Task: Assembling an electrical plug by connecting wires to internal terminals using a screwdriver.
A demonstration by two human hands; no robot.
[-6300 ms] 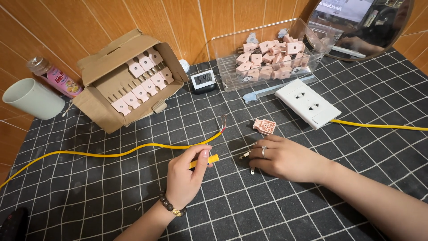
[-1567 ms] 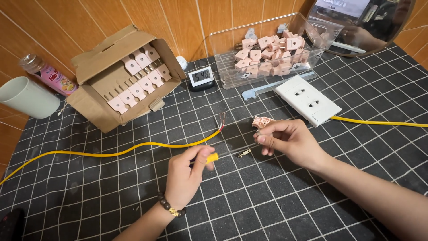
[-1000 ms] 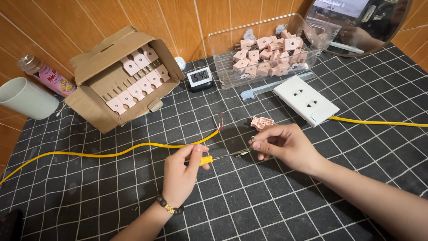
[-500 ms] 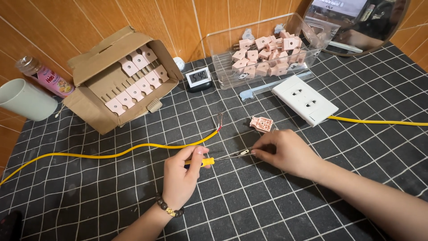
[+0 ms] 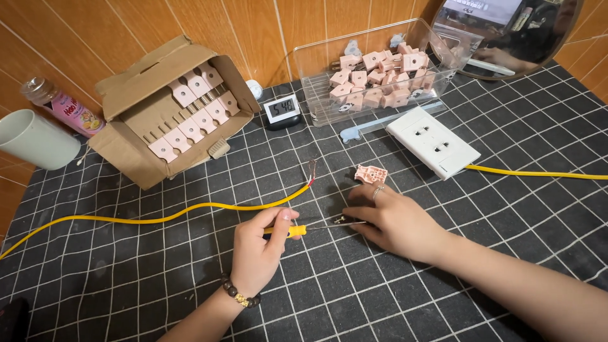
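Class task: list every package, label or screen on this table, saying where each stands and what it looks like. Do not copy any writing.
Cardboard box: back left, brown, open, on its side, with rows of pink parts.
Clock screen: back centre, small, grey in a dark frame.
Bottle label: far left, pink, on a lying bottle.
Clear tub: back right, rectangular, holding pink parts.

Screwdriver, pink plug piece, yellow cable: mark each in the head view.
screwdriver (image 5: 297, 230), head view, on its yellow handle
pink plug piece (image 5: 370, 173), head view, on its top face
yellow cable (image 5: 190, 210), head view, mid-length on the mat
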